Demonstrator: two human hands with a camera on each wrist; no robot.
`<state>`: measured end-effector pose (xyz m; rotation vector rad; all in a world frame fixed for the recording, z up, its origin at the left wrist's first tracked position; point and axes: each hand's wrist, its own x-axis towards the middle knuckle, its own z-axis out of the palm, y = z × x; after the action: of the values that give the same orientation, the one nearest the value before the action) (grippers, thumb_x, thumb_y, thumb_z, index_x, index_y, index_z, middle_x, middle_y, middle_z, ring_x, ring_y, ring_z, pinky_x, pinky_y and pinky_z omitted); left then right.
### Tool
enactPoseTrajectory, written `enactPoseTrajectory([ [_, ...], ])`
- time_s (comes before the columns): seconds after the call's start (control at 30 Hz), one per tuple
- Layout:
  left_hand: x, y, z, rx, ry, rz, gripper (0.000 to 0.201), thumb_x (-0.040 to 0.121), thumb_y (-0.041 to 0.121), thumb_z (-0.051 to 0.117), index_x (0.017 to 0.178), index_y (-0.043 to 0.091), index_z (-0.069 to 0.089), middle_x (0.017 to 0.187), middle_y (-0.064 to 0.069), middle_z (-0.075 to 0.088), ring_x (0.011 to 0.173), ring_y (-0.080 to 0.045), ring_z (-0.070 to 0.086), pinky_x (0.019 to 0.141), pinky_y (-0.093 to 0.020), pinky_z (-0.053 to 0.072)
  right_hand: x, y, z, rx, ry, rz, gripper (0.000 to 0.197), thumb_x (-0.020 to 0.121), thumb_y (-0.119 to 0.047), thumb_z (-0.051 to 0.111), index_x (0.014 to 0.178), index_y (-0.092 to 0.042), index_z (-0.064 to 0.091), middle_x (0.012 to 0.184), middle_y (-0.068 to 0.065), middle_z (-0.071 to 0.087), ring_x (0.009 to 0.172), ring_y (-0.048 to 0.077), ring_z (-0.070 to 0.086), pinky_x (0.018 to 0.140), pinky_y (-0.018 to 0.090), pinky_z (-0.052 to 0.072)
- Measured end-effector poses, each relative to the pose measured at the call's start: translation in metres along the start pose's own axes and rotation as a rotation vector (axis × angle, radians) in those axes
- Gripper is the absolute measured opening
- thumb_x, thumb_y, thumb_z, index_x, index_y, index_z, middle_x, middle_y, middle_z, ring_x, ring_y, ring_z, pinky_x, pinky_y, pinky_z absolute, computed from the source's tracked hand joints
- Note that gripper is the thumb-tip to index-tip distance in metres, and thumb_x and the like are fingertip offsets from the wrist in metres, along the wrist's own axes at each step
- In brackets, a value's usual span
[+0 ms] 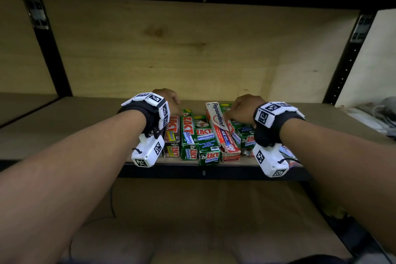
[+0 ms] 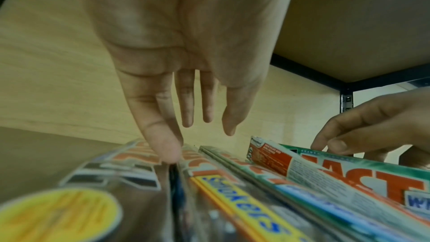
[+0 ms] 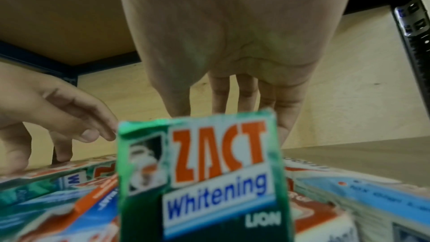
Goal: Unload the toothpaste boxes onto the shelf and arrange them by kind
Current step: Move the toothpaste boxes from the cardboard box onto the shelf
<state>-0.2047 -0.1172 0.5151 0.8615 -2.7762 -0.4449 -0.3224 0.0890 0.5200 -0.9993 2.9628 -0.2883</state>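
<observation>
Toothpaste boxes lie side by side near the front of the wooden shelf [image 1: 64, 130]. Brown Zact Smokers boxes [image 1: 172, 135] sit leftmost, then two green Zact Whitening boxes [image 1: 188, 135], then a red-and-white Pepsodent box [image 1: 220, 126]. My left hand [image 1: 169, 100] reaches over the Smokers boxes [image 2: 244, 200] with straight fingers [image 2: 163, 144], one fingertip touching their tops. My right hand [image 1: 244, 109] grips another green Zact Whitening box [image 1: 242, 133] at its far end, thumb on one side and fingers on the other [image 3: 286, 117]. That box [image 3: 204, 172] tilts up against the Pepsodent box [image 2: 270, 159].
Black metal uprights [image 1: 51, 49] [image 1: 351, 53] frame the bay, and another shelf board hangs overhead. Grey and white clutter [image 1: 381, 113] lies at the far right. More boxes [image 1: 287, 152] sit under my right wrist. The shelf is bare behind and left of the boxes.
</observation>
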Motion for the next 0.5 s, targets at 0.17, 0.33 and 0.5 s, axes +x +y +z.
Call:
enactPoseTrajectory([
  [0.17, -0.031, 0.009, -0.007, -0.076, -0.005, 0.053, 0.019, 0.083, 0.032, 0.072, 0.1, 0.024, 0.071, 0.101, 0.006, 0.067, 0.084, -0.016, 0.062, 0.075, -0.026, 0.053, -0.026, 0.004, -0.008, -0.027, 0.007, 0.006, 0.051, 0.089, -0.052, 0.055, 0.112, -0.01, 0.071, 0.112, 0.009, 0.07, 0.1, 0.027, 0.066, 0.086, 0.035, 0.055],
  [0.33, -0.077, 0.02, -0.009, -0.118, 0.013, 0.12, 0.015, 0.086, 0.03, 0.068, 0.097, 0.02, 0.073, 0.096, 0.006, 0.069, 0.077, -0.013, 0.062, 0.071, -0.027, 0.054, -0.06, 0.011, -0.014, 0.013, 0.045, 0.023, 0.051, 0.089, -0.05, 0.057, 0.108, -0.004, 0.071, 0.103, 0.012, 0.072, 0.09, 0.027, 0.07, 0.082, 0.038, 0.057],
  [0.5, -0.127, 0.029, 0.005, -0.152, 0.005, 0.153, 0.018, 0.087, 0.035, 0.067, 0.097, 0.021, 0.073, 0.1, 0.004, 0.069, 0.081, -0.017, 0.065, 0.07, -0.029, 0.057, -0.098, 0.014, -0.007, -0.021, 0.061, 0.025, 0.045, 0.088, -0.048, 0.061, 0.104, -0.008, 0.073, 0.101, 0.01, 0.073, 0.075, 0.021, 0.062, 0.079, 0.032, 0.056],
])
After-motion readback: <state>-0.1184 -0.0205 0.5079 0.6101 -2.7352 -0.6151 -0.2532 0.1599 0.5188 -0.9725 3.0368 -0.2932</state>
